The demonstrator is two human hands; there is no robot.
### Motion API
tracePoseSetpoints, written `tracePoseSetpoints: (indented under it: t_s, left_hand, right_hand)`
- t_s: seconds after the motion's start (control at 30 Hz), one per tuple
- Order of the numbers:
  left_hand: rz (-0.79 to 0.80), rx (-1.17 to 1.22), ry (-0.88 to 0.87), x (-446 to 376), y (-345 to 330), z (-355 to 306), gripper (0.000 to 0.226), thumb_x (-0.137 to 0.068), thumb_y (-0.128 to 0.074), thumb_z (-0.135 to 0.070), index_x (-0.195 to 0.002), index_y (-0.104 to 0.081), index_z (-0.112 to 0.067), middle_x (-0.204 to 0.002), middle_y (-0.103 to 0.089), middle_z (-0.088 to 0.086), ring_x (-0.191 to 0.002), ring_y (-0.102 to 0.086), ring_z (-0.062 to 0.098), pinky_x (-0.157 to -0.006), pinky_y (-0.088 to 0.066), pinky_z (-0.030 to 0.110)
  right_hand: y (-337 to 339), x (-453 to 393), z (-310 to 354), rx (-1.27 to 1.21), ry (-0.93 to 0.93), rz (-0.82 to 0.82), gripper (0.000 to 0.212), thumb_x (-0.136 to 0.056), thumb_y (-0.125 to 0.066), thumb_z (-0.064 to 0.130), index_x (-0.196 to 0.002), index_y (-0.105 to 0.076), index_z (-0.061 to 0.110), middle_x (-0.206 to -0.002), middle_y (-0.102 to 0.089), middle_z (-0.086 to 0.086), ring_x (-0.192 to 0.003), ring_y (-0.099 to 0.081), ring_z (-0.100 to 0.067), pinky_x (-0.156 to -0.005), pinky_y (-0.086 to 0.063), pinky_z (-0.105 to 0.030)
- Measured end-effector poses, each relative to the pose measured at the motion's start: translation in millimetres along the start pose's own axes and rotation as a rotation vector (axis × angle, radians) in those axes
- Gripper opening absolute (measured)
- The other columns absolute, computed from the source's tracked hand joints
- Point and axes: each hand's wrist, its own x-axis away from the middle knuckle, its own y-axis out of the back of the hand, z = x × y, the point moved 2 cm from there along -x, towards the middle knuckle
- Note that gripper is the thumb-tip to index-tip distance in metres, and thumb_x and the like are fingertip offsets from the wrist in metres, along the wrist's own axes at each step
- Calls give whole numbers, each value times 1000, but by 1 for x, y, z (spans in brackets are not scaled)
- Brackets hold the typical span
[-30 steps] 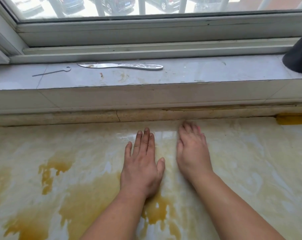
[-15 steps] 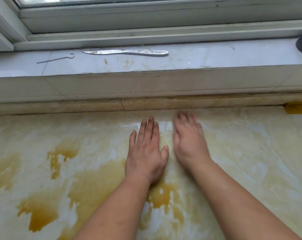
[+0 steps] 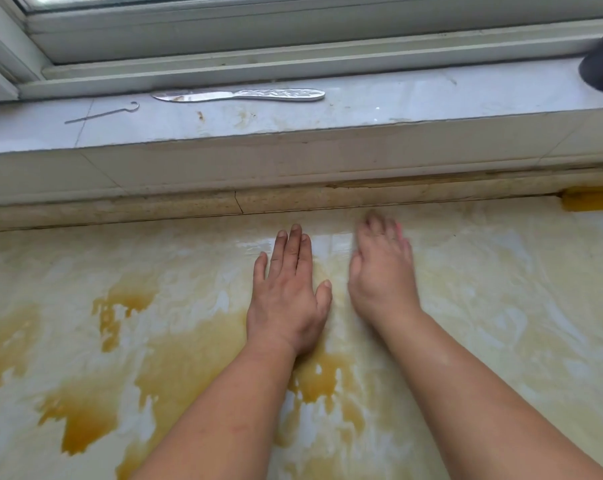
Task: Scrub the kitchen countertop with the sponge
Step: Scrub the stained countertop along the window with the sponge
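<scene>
A marbled, amber-stained desk (image 3: 120, 341) is pressed by the left hand (image 3: 288, 299), fingers straight and flat. Just beside it the blurred right hand (image 3: 383, 275) is laid, holding nothing. A yellow sponge (image 3: 591, 200) is seen at the far right edge.

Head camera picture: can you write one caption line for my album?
Both bare hands, left hand and right hand, lie flat on the yellow-stained countertop below a windowsill holding a knife; no sponge visible.
</scene>
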Motion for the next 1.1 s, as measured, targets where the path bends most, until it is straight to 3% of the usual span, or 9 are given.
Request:
tracePoseSetpoints:
  t_s: [0.17, 0.3, 0.37, 0.47, 0.63, 0.73, 0.93, 1.1]
  left_hand:
    - [-9, -2, 1, -1, -2, 1, 84, -93, -6, -58, -167, 7, -19, -174, 21, -3, -159, 20, 14, -129, 5, 44]
    - [-14, 0, -2, 0, -3, 2, 83, -95, -7, -57, -166, 10, -20, -172, 25, -4, -158, 23, 13, -129, 8, 43]
    - [-15, -8, -4, 0, -3, 2, 82, -95, -6, -57, -165, 12, -20, -172, 26, -4, -158, 24, 13, -129, 8, 44]
    - [-15, -14, 2, 1, -3, 1, 83, -94, -5, -57, -166, 12, -20, -172, 25, -4, -158, 23, 14, -129, 7, 44]
    - [-13, 0, 6, 0, -2, 1, 85, -92, -6, -58, -167, 7, -20, -174, 21, -4, -159, 19, 14, -129, 5, 44]
    - [-12, 2, 1, 0, -1, 2, 83, -95, -10, -57, -167, 6, -20, -174, 20, -4, -159, 19, 13, -129, 4, 44]
    - [-23, 5, -5, 1, 0, 2, 78, -102, -21, -53, -167, 5, -18, -174, 19, -3, -159, 18, 14, -130, 3, 45]
    - [-34, 37, -22, 2, 0, 3, 80, -97, -19, -53, -167, -2, -17, -176, 10, -1, -161, 12, 16, -130, 0, 46]
  right_hand:
    - [-4, -3, 6, -32, 227, 108, 51, -102, -41, 20, -153, -39, 19, -167, -26, 3, -156, -13, -22, -125, -15, -46]
    - [29, -7, -62, 14, 3, -67, 48, -93, -48, 7, -141, -54, 9, -157, -44, -9, -149, -31, -32, -117, -31, -49]
    - [39, -5, -85, 2, -131, -126, 47, -97, -44, 8, -143, -52, 8, -158, -43, -10, -151, -29, -32, -120, -27, -50]
    - [32, -5, -70, 33, -166, -144, 48, -96, -44, 10, -144, -49, 6, -159, -40, -12, -151, -27, -34, -123, -21, -48]
    - [-9, 21, 3, -13, 166, 67, 59, -101, -37, 25, -159, -29, 17, -169, -19, -1, -158, -5, -24, -127, -3, -41]
    - [-8, 30, -4, -17, 251, 127, 59, -103, -37, 26, -161, -25, 24, -171, -12, 7, -158, 1, -17, -126, 0, -39]
    - [35, 56, -108, -18, -118, -26, 60, -103, -35, 20, -162, -24, 27, -170, -14, 9, -158, -3, -13, -126, -4, -38]
    - [18, 90, -85, -25, -166, -79, 61, -105, -34, 22, -163, -18, 19, -172, -8, 2, -158, 3, -18, -128, -1, -40]
